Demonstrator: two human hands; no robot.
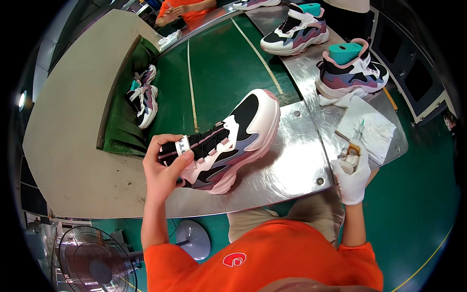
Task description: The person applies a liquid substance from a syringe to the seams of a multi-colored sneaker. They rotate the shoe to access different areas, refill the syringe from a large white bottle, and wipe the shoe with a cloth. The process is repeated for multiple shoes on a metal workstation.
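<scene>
My bare left hand (164,171) is closed around the tongue and collar of a sneaker (245,124), thumb on top. The shoe is white, black, pink and purple-grey, tilted with its toe up to the right, over the metal edge of the bench. In my white-gloved right hand (352,177), fingers curled, is a small syringe-like tool (354,147) with an amber part and a thin pale-green tip pointing away from me. That hand is at the right bench edge, beside a white cloth (379,135) on a pale pad. Part of the tool is hidden by the fingers.
Two similar sneakers with teal inserts, one nearer (348,80) and one farther (296,31), stand on the metal ledge (311,124) at right. More shoes (144,104) lie by a green flap (119,107) on the green belt (219,63). A co-worker's hands (176,10) show beyond. A fan (99,267) stands lower left.
</scene>
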